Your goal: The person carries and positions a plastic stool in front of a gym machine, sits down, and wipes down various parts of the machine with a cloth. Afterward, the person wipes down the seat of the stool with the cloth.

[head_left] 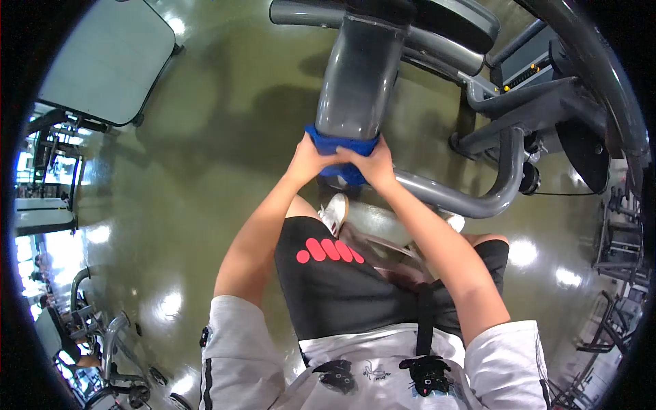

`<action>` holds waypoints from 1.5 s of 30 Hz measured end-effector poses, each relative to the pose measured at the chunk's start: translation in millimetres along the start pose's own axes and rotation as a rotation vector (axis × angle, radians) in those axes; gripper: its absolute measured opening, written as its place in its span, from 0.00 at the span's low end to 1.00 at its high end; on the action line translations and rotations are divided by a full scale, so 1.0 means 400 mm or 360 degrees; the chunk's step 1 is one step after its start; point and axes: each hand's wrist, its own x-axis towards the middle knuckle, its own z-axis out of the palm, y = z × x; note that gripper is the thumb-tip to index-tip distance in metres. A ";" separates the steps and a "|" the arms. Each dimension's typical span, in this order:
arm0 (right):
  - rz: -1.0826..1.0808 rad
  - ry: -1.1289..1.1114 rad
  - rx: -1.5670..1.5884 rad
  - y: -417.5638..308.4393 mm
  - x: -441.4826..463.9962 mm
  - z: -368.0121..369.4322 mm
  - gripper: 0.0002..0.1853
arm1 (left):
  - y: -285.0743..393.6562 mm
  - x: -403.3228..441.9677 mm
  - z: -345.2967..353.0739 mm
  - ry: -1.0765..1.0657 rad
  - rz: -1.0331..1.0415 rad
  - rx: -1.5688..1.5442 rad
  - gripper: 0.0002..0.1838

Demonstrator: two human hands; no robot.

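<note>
greenish shiny floor (198, 198) fills most of the view, with light glaring off it in spots. the biggest thing on it is the dark gray gym machine (547, 99) at upper right, its frame bending round toward the middle. up in the left corner there's a pale board (109, 58), well apart from the hands, and more gym gear (44, 215) crowds the left edge.

the long gray pad (362, 75) comes down from the top middle, with a fat roller (447, 51) beside its far end. a bent gray tube (478, 201) runs near the right wrist, and the right forearm crosses in front of part of it, so that side's kinda tight.

blue cloth (352, 176) is wrapped over the near end of the pad. left hand (311, 161) and right hand (374, 166) are both clamped on it from either side, thumbs meeting on top and hiding some of it. smallest bit: a white shoe (335, 213) on the floor just below.
</note>
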 end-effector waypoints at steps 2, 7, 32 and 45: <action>-0.0016 0.0170 0.0147 -0.047 0.030 0.004 0.37 | 0.047 0.024 -0.003 0.0053 0.0156 -0.0423 0.38; 0.0349 0.0354 0.0295 -0.207 0.157 -0.004 0.32 | 0.150 0.125 0.004 0.0465 0.0176 -0.0194 0.37; -0.0062 0.0322 -0.0077 -0.078 -0.012 0.023 0.46 | -0.014 -0.055 0.079 0.0524 -0.0070 0.0067 0.26; 0.0484 0.0630 0.0370 -0.185 0.172 0.035 0.35 | 0.184 0.114 0.051 0.0836 -0.0156 0.0002 0.41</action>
